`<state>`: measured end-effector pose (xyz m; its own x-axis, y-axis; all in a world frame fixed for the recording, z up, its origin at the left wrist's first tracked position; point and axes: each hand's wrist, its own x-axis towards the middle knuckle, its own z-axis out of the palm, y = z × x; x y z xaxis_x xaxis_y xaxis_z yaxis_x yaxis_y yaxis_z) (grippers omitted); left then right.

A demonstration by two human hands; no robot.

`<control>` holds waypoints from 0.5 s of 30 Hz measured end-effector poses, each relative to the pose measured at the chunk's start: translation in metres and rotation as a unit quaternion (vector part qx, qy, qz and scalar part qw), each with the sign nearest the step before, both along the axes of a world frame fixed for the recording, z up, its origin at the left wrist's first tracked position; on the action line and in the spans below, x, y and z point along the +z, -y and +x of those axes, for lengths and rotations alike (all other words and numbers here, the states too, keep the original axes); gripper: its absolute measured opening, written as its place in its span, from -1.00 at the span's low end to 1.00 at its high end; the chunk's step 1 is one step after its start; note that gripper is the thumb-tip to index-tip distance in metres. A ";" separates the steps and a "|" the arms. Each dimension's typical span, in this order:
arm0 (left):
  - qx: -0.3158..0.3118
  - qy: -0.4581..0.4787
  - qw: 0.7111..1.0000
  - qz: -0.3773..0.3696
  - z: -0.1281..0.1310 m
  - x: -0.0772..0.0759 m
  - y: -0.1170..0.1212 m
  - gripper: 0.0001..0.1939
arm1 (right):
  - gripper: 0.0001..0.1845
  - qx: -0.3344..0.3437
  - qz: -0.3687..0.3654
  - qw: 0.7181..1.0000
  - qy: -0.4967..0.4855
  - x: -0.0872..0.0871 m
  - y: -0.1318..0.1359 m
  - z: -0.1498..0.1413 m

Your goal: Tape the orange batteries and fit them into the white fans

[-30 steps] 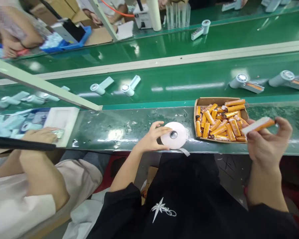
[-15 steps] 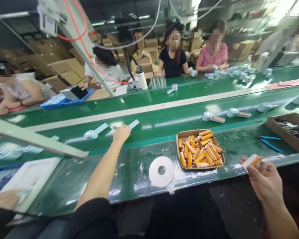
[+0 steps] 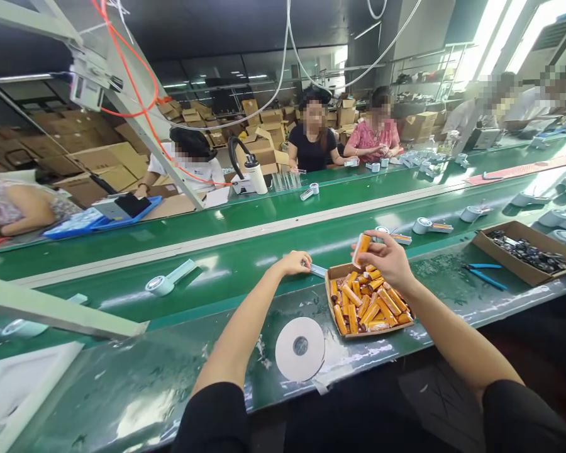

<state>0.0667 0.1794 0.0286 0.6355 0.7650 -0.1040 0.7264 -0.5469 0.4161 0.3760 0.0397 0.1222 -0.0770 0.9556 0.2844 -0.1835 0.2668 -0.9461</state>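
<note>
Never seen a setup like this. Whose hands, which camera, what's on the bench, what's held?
No machine doing the handling: these are a person's bare hands, seen by a camera worn on their head, looking forward and down. The left hand grips a pale-blue part, mostly hidden by it. The right hand holds an orange-and-white piece above a cardboard tray of orange cylinders. On the green bench also lie a white roll, blue-handled pliers and a brown box of small parts.
</note>
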 end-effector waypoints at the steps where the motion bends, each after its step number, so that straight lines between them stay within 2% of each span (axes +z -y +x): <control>1: 0.010 0.009 1.000 -0.010 0.000 0.000 -0.002 -0.93 | -0.23 0.016 0.004 1.000 0.009 -0.002 -0.011 -0.008; 3: 0.046 0.027 0.998 -0.019 0.000 -0.003 -0.003 -0.82 | -0.30 0.047 0.008 0.997 0.066 -0.010 -0.034 -0.026; 4: 0.068 0.035 0.997 -0.019 0.001 -0.006 -0.003 -0.76 | -0.34 0.058 0.012 0.990 0.132 -0.014 -0.045 -0.035; 5: 0.091 0.042 0.995 -0.018 0.003 -0.009 -0.002 -0.71 | -0.37 0.065 0.017 0.974 0.215 -0.019 -0.055 -0.044; 8: 0.142 0.057 0.988 -0.017 0.011 -0.017 -0.001 -0.62 | -0.43 0.071 0.032 0.893 0.442 -0.031 -0.080 -0.066; 9: 0.152 0.061 0.986 -0.019 0.014 -0.019 -0.002 -0.62 | -0.45 0.072 0.034 0.872 0.483 -0.034 -0.086 -0.072; 15: 0.175 0.073 0.981 -0.025 0.024 -0.022 -0.006 -0.63 | -0.55 0.073 0.040 0.795 0.601 -0.041 -0.099 -0.086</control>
<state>0.0912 0.1857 0.0070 0.3451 0.9357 -0.0735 0.7966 -0.2506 0.5502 0.2903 0.1389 0.0812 -0.4475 0.8941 -0.0195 0.8059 0.3936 -0.4423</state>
